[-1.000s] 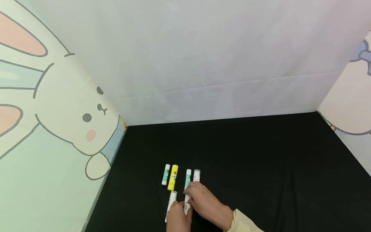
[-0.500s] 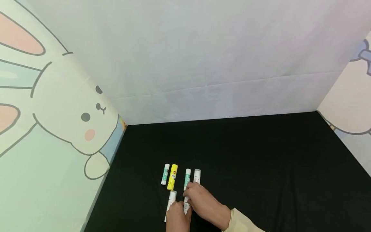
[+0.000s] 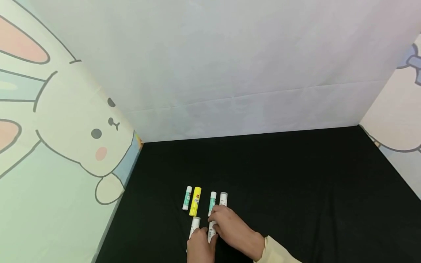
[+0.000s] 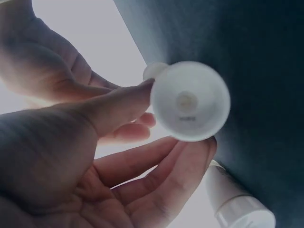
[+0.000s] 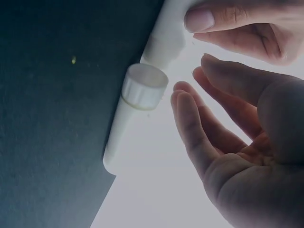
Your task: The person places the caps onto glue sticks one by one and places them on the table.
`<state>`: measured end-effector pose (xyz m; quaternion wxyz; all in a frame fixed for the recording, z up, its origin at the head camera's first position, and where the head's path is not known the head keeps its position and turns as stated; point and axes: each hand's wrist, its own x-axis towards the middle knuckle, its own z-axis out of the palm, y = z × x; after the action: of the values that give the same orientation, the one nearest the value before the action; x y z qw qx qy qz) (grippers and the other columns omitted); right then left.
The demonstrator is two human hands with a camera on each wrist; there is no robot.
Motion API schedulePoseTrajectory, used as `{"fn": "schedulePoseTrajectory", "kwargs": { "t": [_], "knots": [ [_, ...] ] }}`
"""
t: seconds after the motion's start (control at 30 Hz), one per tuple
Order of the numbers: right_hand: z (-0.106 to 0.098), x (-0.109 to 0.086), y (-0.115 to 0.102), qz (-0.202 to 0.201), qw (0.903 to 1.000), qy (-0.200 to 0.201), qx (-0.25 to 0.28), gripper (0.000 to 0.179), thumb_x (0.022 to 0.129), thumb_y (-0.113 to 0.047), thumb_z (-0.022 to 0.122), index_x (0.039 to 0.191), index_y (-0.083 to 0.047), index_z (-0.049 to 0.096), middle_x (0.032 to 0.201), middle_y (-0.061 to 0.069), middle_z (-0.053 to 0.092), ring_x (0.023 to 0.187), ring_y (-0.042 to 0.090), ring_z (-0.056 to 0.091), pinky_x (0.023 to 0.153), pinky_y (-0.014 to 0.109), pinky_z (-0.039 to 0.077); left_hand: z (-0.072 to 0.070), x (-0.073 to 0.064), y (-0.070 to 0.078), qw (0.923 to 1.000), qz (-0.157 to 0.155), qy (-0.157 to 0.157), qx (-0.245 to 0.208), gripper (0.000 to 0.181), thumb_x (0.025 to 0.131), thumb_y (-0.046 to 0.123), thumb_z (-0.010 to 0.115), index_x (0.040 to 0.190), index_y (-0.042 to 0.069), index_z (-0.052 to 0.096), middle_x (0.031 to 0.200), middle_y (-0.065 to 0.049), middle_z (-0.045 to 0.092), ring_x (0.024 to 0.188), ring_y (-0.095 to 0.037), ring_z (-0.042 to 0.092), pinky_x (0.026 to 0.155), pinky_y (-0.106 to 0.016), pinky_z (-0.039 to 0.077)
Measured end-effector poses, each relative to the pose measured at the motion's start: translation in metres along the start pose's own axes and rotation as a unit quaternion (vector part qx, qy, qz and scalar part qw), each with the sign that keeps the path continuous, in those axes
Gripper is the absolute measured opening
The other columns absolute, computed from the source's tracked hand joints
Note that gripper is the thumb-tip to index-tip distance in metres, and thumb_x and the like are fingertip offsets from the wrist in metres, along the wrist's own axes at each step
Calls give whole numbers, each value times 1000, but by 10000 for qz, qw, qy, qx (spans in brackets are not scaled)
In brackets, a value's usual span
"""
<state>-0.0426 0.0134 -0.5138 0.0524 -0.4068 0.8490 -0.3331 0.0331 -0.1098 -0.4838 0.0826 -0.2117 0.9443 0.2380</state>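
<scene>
My left hand [image 3: 200,245] pinches a white glue stick [image 3: 211,233] between thumb and fingers; its round end [image 4: 190,102] faces the camera in the left wrist view. My right hand [image 3: 232,230] is at the far end of that stick. In the right wrist view its fingers [image 5: 190,123] are bent and spread from the thumb, with nothing between them. Beyond lie a green-and-white glue stick [image 3: 212,201] and a white one with a clear cap [image 3: 223,198], both partly hidden by the right hand. Another white glue stick [image 3: 195,223] lies left, partly behind my left hand.
A small green-and-white glue stick [image 3: 187,198] and a larger yellow one [image 3: 195,201] lie side by side farther left on the black cloth [image 3: 279,175]. A pale wall [image 3: 236,117] rises behind, and a rabbit-printed panel [image 3: 72,146] borders the left side.
Both hands stay almost in place around the same glue stick. Slight shifts of the whole view show; the other glue sticks keep their arrangement.
</scene>
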Motion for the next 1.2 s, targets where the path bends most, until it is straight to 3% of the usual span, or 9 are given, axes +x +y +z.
{"fn": "schedulePoseTrajectory", "kwargs": {
  "t": [0.23,0.43,0.7,0.9,1.2],
  "knots": [
    [-39,-5,-23,468,9987,166,89,17,90,0,82,103,-11,80,104,-5,69,99,9,65,85,28,57,-3,1,7,9977,283,598,-173,24,83,19,91,93,2,76,75,-3,60,68,-24,65,66,-45,57],
    [-53,-8,-16,749,9963,407,117,17,90,1,81,105,-8,80,104,-3,70,98,13,66,83,33,58,-3,3,15,9903,767,1147,-183,28,86,24,89,102,4,79,96,-8,72,87,-28,73,75,-47,60],
    [-67,-15,-5,1061,9906,852,-138,21,90,-4,84,109,-10,80,111,-2,70,100,15,68,84,36,59,1,6,26,9741,1582,1613,31,46,89,29,87,123,1,75,128,-17,71,119,-36,68,96,-52,57],
    [-74,-22,2,1286,9831,1276,-263,26,86,-3,87,110,-9,80,112,-2,69,102,17,68,87,39,59,2,11,35,9650,2076,1596,150,58,93,39,83,134,1,69,142,-20,64,135,-42,58,107,-55,51],
    [-82,-32,14,1689,9727,1522,-459,31,85,-4,88,115,-7,79,119,4,69,110,24,68,93,44,58,2,13,53,9588,2476,1299,508,75,95,52,77,150,4,57,160,-19,49,149,-41,45,115,-59,42]
  ]
}}
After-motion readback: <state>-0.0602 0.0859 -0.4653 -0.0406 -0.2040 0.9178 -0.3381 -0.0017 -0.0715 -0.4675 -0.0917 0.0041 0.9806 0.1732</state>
